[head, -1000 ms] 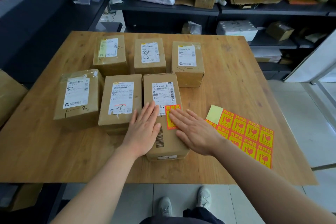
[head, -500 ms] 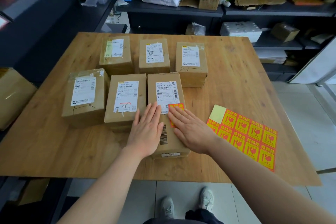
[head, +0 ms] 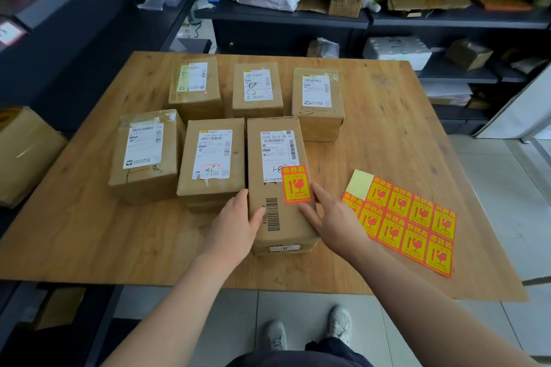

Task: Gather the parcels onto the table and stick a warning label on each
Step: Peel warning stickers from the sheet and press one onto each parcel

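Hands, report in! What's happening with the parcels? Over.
Left hand, right hand hold labelled parcel by sides. Five other parcels lack warning labels. Nothing in the way.

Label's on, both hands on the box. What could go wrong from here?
1. The warning label overlaps a corner of the shipping label and may hide print.
2. Left hand and right hand grip the labelled box, close against the next box; moving it may drag that.
3. The right forearm could sweep the sticker sheet nearby.

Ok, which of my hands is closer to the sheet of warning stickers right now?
Right. The right hand grips the right edge of the labelled parcel, just left of the sticker sheet; the left hand grips its opposite edge, the parcel lying between.
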Demonstrator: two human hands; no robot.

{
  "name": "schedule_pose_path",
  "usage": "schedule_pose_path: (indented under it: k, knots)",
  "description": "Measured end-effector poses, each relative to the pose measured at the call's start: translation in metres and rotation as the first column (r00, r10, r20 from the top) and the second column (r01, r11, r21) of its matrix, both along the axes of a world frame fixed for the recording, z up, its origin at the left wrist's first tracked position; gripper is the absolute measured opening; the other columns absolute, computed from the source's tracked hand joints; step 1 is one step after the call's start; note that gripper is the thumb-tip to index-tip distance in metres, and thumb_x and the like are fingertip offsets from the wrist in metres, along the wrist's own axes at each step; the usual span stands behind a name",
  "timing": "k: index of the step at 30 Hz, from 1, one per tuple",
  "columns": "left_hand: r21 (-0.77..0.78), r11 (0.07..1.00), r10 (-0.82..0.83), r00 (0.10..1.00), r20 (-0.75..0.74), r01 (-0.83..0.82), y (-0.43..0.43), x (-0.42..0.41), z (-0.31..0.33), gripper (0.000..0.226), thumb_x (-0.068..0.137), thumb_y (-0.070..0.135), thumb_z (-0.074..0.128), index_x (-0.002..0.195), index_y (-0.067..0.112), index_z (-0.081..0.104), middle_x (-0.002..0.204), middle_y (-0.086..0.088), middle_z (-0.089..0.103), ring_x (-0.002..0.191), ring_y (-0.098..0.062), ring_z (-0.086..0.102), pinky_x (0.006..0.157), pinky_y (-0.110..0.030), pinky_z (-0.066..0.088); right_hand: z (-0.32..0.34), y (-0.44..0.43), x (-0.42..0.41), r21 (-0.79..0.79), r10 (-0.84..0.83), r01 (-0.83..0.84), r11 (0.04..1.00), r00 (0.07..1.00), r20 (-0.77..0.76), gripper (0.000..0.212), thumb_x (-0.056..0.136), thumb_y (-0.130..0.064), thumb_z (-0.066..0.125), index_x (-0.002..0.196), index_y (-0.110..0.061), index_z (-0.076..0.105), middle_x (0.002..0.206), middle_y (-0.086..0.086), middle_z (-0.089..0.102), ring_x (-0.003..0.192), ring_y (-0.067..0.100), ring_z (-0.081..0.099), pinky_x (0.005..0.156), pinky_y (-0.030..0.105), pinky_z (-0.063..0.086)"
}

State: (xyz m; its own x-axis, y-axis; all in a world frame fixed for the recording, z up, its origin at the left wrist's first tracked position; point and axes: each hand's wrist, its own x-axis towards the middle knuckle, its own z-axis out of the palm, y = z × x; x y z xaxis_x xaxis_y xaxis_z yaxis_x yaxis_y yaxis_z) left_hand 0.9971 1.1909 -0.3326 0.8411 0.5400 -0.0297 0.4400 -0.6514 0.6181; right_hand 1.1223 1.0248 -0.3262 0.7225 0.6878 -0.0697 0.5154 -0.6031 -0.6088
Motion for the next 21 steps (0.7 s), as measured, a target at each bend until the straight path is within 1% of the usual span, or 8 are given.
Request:
schedule_pose_path:
  k: [3,5,8,10,13,15,18,21]
  knots:
    - [-0.132,0.991,-0.027,0.999,0.031,0.031,0.001,0.000,0.005,0.045,0.089,0.039,0.060,0.129,0.025,0.047,0.124,0.008,0.060,0.107,-0.009,0.058,0.084,-0.017,0.046,0.001,0.001,-0.001,0.034,-0.025,0.025,0.999,1.000,-0.012,0.042,0.092,-0.052,0.046,0.127,-0.029,0.049,0.109,-0.006,0.067,0.089,0.009,0.062,0.070,0.024,0.053]
    - [-0.181,0.983,-0.004,0.999,0.054,0.014,0.000,-0.001,0.010,0.045,0.084,0.038,0.066,0.126,0.029,0.051,0.118,0.012,0.064,0.096,-0.001,0.060,0.077,-0.011,0.047,0.004,0.000,-0.001,0.059,-0.019,0.020,0.998,1.000,-0.003,0.039,0.092,-0.049,0.049,0.123,-0.027,0.053,0.108,-0.006,0.068,0.088,0.008,0.062,0.067,0.019,0.051]
    - [-0.202,0.979,0.027,0.995,0.097,-0.007,-0.003,-0.006,0.020,0.048,0.079,0.039,0.071,0.123,0.033,0.055,0.110,0.019,0.065,0.084,0.010,0.058,0.070,-0.006,0.047,0.013,-0.002,-0.002,0.103,-0.023,0.021,0.994,1.000,0.012,0.041,0.090,-0.049,0.052,0.125,-0.028,0.056,0.106,-0.008,0.069,0.088,0.005,0.062,0.062,0.008,0.042]
    - [-0.217,0.976,0.043,0.988,0.146,-0.011,-0.005,-0.008,0.033,0.048,0.077,0.040,0.073,0.121,0.037,0.056,0.103,0.027,0.063,0.086,0.013,0.058,0.066,-0.004,0.047,0.025,-0.003,-0.002,0.149,-0.039,0.033,0.988,0.999,0.038,0.043,0.088,-0.051,0.053,0.125,-0.030,0.057,0.101,-0.013,0.068,0.082,0.000,0.061,0.059,0.007,0.042]
    - [-0.188,0.982,0.054,0.969,0.242,-0.008,-0.005,-0.007,0.063,0.042,0.074,0.040,0.075,0.110,0.045,0.055,0.088,0.040,0.055,0.089,0.023,0.053,0.062,0.002,0.043,0.050,-0.003,-0.001,0.253,-0.075,0.052,0.966,0.994,0.084,0.044,0.085,-0.056,0.052,0.121,-0.032,0.060,0.092,-0.020,0.065,0.077,-0.005,0.057,0.059,0.004,0.042]
    - [-0.161,0.987,0.045,0.955,0.294,0.003,-0.002,0.001,0.085,0.040,0.073,0.042,0.075,0.109,0.043,0.058,0.089,0.037,0.058,0.091,0.020,0.055,0.065,-0.003,0.047,0.071,-0.002,0.004,0.315,-0.094,0.057,0.947,0.990,0.104,0.043,0.084,-0.058,0.050,0.117,-0.034,0.061,0.089,-0.024,0.063,0.079,-0.004,0.060,0.062,0.009,0.046]
    - [-0.110,0.994,0.013,0.939,0.342,0.027,0.000,0.022,0.115,0.044,0.073,0.045,0.073,0.114,0.038,0.061,0.097,0.028,0.064,0.089,0.012,0.060,0.072,-0.011,0.051,0.100,-0.002,0.021,0.356,-0.140,0.079,0.931,0.979,0.150,0.034,0.084,-0.054,0.053,0.108,-0.032,0.063,0.088,-0.018,0.070,0.080,0.001,0.063,0.070,0.029,0.053]
    - [-0.030,0.997,-0.054,0.925,0.375,0.071,-0.003,0.056,0.142,0.048,0.073,0.049,0.071,0.118,0.037,0.060,0.095,0.028,0.059,0.082,0.014,0.057,0.063,-0.004,0.047,0.124,-0.007,0.049,0.381,-0.196,0.113,0.918,0.963,0.187,0.027,0.086,-0.049,0.056,0.103,-0.030,0.064,0.086,-0.012,0.070,0.079,0.007,0.064,0.071,0.036,0.053]
